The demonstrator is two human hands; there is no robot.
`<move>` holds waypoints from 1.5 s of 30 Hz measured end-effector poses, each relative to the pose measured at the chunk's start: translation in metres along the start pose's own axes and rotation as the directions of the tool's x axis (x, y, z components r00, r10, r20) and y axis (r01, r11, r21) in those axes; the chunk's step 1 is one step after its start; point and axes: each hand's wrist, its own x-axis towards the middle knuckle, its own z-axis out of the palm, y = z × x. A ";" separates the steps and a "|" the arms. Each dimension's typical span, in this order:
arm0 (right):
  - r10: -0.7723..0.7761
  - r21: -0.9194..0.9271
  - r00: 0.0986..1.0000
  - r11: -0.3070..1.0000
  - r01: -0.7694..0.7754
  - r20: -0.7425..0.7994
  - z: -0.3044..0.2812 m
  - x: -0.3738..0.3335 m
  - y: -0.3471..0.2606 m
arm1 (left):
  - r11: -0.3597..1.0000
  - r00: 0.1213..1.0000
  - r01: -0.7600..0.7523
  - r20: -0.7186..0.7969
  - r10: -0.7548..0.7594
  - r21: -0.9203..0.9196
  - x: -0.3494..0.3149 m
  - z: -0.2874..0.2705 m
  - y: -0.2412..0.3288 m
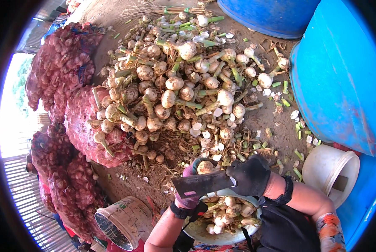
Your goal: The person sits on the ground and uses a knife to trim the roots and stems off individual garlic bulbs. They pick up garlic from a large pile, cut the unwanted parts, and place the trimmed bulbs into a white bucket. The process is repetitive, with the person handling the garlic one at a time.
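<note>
My left hand (188, 202), in a purple and dark glove, is closed around a garlic bulb (206, 167). A dark, broad-bladed knife (202, 184) lies across the front of that hand and hides part of the fingers. Its handle end is gripped in my right hand (251, 174), which wears a black glove. Just below both hands sits a pale basin (230, 240) with trimmed garlic bulbs (228, 216) in it. Beyond them spreads a large heap of garlic (171, 88) with stalks, dirt and dry leaves.
Red mesh sacks full of garlic (64, 63) line the left side. A dirty white bucket (131, 218) lies tilted at lower left, another white bucket (322, 166) at right. Blue drums (339, 80) stand at right and far right. Cut stalk pieces (297, 172) litter the ground.
</note>
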 end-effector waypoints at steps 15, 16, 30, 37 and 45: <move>0.374 -0.034 0.927 0.927 -0.373 0.019 0.031 -0.029 0.077 | 0.951 0.980 0.129 0.110 -0.166 0.281 -0.005 0.013 0.018; 0.339 0.081 0.941 0.938 -0.336 -0.016 0.029 -0.028 0.072 | 0.989 0.989 0.086 0.110 -0.099 0.117 -0.003 0.009 0.017; 0.433 0.689 0.884 0.588 -0.423 0.173 0.023 -0.013 0.030 | 0.636 0.974 -0.044 -0.175 -0.144 -0.771 0.006 0.040 0.005; 0.331 0.533 0.941 0.786 -0.315 0.067 0.013 -0.020 0.027 | 0.593 0.893 -0.203 -0.396 -0.215 -0.779 0.007 0.027 -0.018; 0.380 0.647 0.921 0.680 -0.344 0.090 0.016 -0.021 0.049 | 0.979 0.992 0.119 -0.021 -0.124 -0.167 -0.004 0.000 -0.006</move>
